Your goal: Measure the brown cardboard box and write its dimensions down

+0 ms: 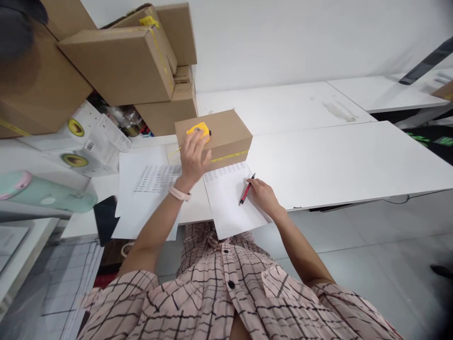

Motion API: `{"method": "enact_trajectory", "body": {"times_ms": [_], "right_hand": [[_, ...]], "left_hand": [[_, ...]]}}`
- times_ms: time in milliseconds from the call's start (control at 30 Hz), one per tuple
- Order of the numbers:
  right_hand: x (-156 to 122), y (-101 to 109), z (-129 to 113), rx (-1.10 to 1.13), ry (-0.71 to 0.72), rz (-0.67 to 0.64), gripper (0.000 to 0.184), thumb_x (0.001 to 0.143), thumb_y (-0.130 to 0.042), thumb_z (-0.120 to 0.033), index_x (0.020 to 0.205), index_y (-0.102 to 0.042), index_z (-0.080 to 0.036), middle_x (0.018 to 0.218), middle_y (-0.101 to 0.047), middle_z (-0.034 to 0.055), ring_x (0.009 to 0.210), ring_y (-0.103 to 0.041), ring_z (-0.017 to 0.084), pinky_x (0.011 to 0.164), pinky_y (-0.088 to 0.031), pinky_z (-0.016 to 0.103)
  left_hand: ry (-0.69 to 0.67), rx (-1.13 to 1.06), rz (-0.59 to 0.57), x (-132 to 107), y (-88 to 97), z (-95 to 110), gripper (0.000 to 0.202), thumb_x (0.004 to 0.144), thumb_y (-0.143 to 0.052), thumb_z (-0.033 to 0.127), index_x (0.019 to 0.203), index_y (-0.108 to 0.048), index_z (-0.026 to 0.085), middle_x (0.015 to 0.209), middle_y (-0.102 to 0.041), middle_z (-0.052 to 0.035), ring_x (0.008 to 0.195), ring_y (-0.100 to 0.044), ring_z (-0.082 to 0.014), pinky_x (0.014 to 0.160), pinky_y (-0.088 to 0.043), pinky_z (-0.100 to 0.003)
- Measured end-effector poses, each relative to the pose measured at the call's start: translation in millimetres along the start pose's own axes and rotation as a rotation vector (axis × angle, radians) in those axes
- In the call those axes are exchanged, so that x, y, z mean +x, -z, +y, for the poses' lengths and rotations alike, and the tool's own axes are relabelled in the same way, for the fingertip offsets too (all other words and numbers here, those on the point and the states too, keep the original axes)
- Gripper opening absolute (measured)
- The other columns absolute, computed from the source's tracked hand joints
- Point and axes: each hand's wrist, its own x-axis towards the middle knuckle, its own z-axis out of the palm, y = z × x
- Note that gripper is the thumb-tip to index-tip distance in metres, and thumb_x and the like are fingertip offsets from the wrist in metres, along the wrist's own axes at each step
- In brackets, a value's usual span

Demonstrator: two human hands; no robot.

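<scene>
My left hand [193, 158] reaches over the near left part of a closed cardboard box [221, 127], its fingers on a yellow tape measure [198, 131] at the box's top. A thin yellow strip pokes out left of this hand. My right hand [262, 196] grips a red and black pen [247, 190], tilted with its lower end over a printed sheet of paper [226, 203]. That sheet lies in front of the box, its printed rows close to the box's lower edge. More printed paper [152, 184] lies to the left, partly behind my left forearm.
Large cardboard boxes [120, 66] are stacked at the back left. White cartons with avocado pictures [78, 141] and a mint green bottle [53, 191] stand at the left. The white table [318, 160] stretches right, its front edge near my body.
</scene>
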Motion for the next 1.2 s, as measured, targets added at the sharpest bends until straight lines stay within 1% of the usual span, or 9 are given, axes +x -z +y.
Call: {"method": "enact_trajectory", "body": {"times_ms": [67, 133, 233, 300, 400, 500, 600, 700, 1200], "right_hand": [[-2, -2, 10, 0.053, 0.042, 0.135, 0.032, 0.093, -0.043, -0.013, 0.118, -0.063, -0.016, 0.104, -0.072, 0.0130, 0.098, -0.067, 0.025, 0.078, -0.048, 0.032], [-1, -3, 13, 0.154, 0.032, 0.286, 0.020, 0.095, -0.049, -0.025, 0.106, -0.063, -0.018, 0.091, -0.072, 0.0103, 0.085, -0.066, 0.023, 0.071, -0.047, 0.031], [8, -4, 0, 0.449, -0.087, 0.434, 0.025, 0.094, -0.056, -0.047, 0.092, -0.058, -0.022, 0.069, -0.064, 0.0016, 0.061, -0.056, 0.016, 0.061, -0.043, 0.029], [21, -6, -17, 0.737, -0.173, 0.405, 0.033, 0.095, -0.052, -0.055, 0.088, -0.054, -0.023, 0.059, -0.056, -0.0031, 0.053, -0.048, 0.014, 0.056, -0.039, 0.027], [49, -17, -41, 1.134, -0.201, 0.223, 0.039, 0.092, -0.050, -0.062, 0.094, -0.054, -0.024, 0.057, -0.056, -0.0041, 0.052, -0.050, 0.014, 0.056, -0.041, 0.028], [76, -34, -54, 1.302, -0.183, 0.075, 0.045, 0.083, -0.061, -0.066, 0.091, -0.057, -0.022, 0.066, -0.063, 0.0001, 0.061, -0.058, 0.016, 0.064, -0.048, 0.031], [91, -50, -55, 1.206, -0.194, 0.126, 0.041, 0.078, -0.067, -0.061, 0.078, -0.054, -0.022, 0.066, -0.058, -0.0015, 0.060, -0.053, 0.014, 0.061, -0.044, 0.029], [94, -58, -50, 1.052, -0.152, 0.199, 0.031, 0.083, -0.063, -0.052, 0.078, -0.055, -0.022, 0.066, -0.054, -0.0031, 0.060, -0.048, 0.012, 0.058, -0.039, 0.028], [90, -58, -55, 0.955, -0.199, 0.256, 0.030, 0.078, -0.062, -0.042, 0.065, -0.041, -0.024, 0.059, -0.046, -0.0057, 0.056, -0.039, 0.011, 0.057, -0.035, 0.027]], "left_hand": [[0.009, -0.052, -0.038, -39, -6.7, 22, 0.032, 0.099, -0.047, 0.028, 0.125, -0.063, 0.018, 0.128, -0.069, -0.0127, 0.129, -0.059, -0.0266, 0.114, -0.043, -0.050], [0.050, -0.091, -0.169, -79, -17.8, 40, 0.029, 0.100, -0.045, 0.026, 0.120, -0.064, 0.018, 0.118, -0.073, -0.0119, 0.121, -0.064, -0.0247, 0.109, -0.048, -0.047], [0.102, -0.026, -0.438, -123, -34.1, 57, 0.040, 0.098, -0.051, 0.033, 0.132, -0.059, 0.013, 0.142, -0.061, -0.0184, 0.139, -0.052, -0.0314, 0.117, -0.041, -0.052], [0.112, 0.036, -0.580, -135, -40.0, 61, 0.054, 0.097, -0.054, 0.039, 0.142, -0.052, 0.010, 0.156, -0.046, -0.0203, 0.149, -0.038, -0.0354, 0.122, -0.031, -0.056], [0.124, 0.074, -0.661, -135, -40.9, 63, 0.059, 0.099, -0.052, 0.043, 0.147, -0.046, 0.010, 0.162, -0.038, -0.0186, 0.153, -0.030, -0.0348, 0.125, -0.025, -0.056], [0.129, 0.075, -0.667, -131, -38.4, 63, 0.059, 0.099, -0.052, 0.044, 0.147, -0.047, 0.012, 0.161, -0.040, -0.0172, 0.152, -0.031, -0.0345, 0.125, -0.025, -0.055], [0.138, 0.070, -0.663, -130, -37.3, 64, 0.058, 0.098, -0.053, 0.044, 0.146, -0.048, 0.012, 0.159, -0.043, -0.0170, 0.150, -0.035, -0.0350, 0.125, -0.026, -0.055], [0.148, 0.061, -0.657, -131, -37.4, 64, 0.058, 0.097, -0.054, 0.044, 0.145, -0.049, 0.011, 0.157, -0.046, -0.0176, 0.148, -0.037, -0.0352, 0.125, -0.025, -0.054], [0.141, 0.026, -0.631, -131, -37.4, 63, 0.056, 0.098, -0.054, 0.043, 0.144, -0.049, 0.011, 0.155, -0.048, -0.0181, 0.148, -0.037, -0.0346, 0.124, -0.025, -0.055]]}}
